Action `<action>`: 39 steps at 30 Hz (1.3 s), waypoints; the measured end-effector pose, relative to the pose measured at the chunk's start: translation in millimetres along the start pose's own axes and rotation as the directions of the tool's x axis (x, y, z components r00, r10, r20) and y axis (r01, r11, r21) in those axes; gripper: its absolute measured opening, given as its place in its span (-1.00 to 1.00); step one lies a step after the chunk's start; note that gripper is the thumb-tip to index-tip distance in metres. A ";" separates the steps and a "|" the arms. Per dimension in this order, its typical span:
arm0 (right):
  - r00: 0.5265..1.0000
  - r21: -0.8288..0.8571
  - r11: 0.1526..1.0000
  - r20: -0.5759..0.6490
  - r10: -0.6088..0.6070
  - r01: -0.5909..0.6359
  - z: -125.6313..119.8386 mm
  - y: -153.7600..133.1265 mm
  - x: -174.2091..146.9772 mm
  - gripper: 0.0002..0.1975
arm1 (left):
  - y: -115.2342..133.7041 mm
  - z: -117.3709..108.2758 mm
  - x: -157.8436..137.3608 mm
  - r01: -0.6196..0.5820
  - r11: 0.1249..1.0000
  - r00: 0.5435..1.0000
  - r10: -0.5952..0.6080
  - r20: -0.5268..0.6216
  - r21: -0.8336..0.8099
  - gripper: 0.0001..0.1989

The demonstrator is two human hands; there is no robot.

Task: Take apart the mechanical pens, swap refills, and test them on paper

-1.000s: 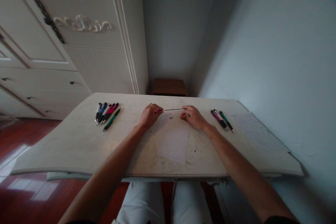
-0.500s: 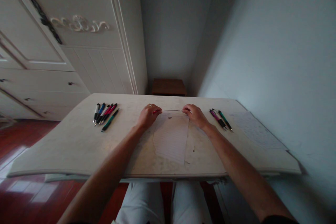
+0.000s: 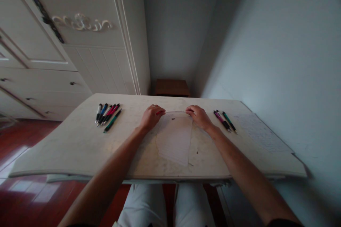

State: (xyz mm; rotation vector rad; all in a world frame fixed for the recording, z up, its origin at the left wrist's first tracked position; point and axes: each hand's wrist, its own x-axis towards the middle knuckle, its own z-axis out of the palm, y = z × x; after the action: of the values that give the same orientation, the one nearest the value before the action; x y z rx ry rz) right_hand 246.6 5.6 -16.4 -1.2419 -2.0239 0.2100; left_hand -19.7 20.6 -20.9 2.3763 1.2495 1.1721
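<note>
Right hand (image 3: 197,115) shifted, pinching — dark rod (image 3: 176,112)

2 hands (image 3: 152,116) (image 3: 199,116) in pinch grips

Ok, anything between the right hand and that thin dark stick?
Nothing visible: the right hand has its fingertips at the right end of the thin dark stick. The left hand pinches a red piece at the other end; the paper lies on the near side.

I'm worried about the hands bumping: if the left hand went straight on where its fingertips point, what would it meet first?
The left hand would probably meet the right hand first, across the gap spanned by the thin dark rod; depth is hard to judge.
</note>
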 end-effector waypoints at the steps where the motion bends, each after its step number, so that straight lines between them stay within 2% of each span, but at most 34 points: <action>1: 1.000 0.002 1.000 -0.003 0.003 -0.003 -0.4 -0.3 0.2 -0.88 | 0.2 -0.2 0.0 0.002 1.000 1.000 -0.002 0.000 0.001 -0.93; 23: 1.000 0.010 1.000 -0.006 0.015 -0.015 0.1 -3.1 0.0 -0.88 | -0.5 1.0 0.3 -0.022 1.000 1.000 0.022 0.014 0.009 -0.94; 39: 0.997 0.085 0.995 0.055 -0.061 0.056 5.2 -13.4 -4.2 -0.96 | 7.7 4.7 -2.0 -0.077 0.997 0.995 0.078 0.060 -0.015 -0.93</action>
State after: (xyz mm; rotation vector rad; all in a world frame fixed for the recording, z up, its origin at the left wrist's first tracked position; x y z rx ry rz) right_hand 234.9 -3.6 -15.8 -1.1356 -2.0760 0.3017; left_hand -12.3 15.1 -21.2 2.4520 1.1372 1.1168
